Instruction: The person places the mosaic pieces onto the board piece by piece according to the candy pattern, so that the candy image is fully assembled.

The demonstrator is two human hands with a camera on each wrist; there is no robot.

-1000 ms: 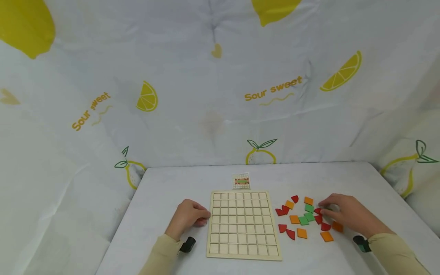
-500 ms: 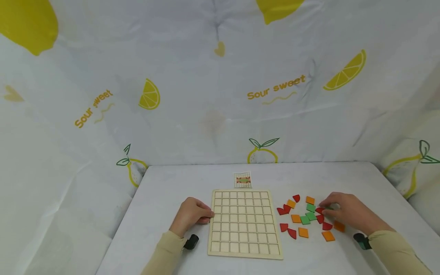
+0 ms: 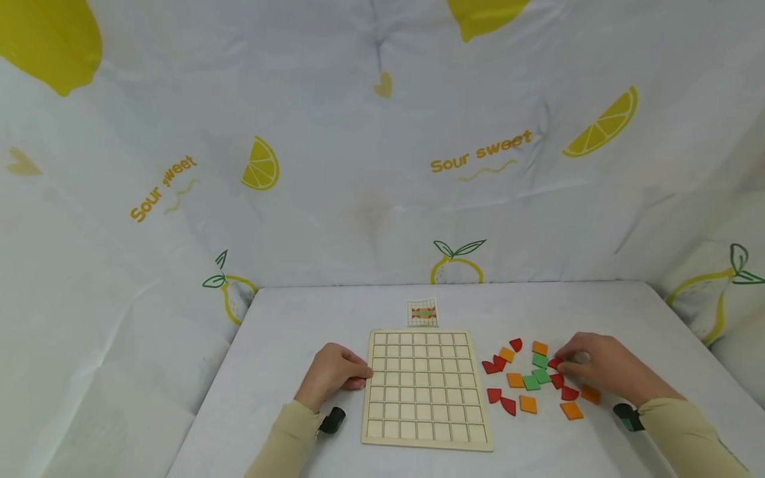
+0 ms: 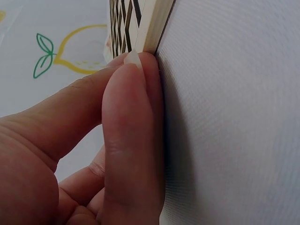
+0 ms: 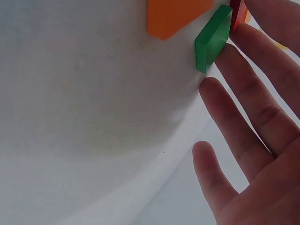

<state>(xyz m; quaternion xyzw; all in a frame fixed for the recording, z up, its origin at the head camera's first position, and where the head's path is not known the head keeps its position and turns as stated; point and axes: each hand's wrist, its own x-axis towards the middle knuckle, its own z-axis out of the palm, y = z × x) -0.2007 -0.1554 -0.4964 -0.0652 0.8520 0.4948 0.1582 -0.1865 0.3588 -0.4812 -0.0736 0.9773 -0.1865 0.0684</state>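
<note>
A pale wooden grid board (image 3: pixel 427 380) lies on the white table. My left hand (image 3: pixel 335 375) grips its left edge between thumb and fingers; in the left wrist view the thumb (image 4: pixel 126 117) meets the board's rim (image 4: pixel 152 28). To the right of the board, my right hand (image 3: pixel 606 368) has thumb and index finger on a red rounded piece (image 3: pixel 554 364), apparently pinching it. The other fingers spread loosely near a green tile (image 5: pixel 213 40). Around this hand lie more flat pieces: red ones (image 3: pixel 570 394), green tiles (image 3: pixel 540 376) and orange tiles (image 3: pixel 571 411).
A small pattern card (image 3: pixel 422 313) lies behind the board, printed with a red, orange and green design on a grid. More red pieces (image 3: pixel 508 405) and orange tiles (image 3: pixel 515 380) are scattered near the board's right side. A lemon-printed cloth (image 3: pixel 358 199) hangs behind the table.
The view has shifted slightly. My left fingertips have come up against the board's edge and now overlap it. The right fingers have closed in slightly on the red piece.
</note>
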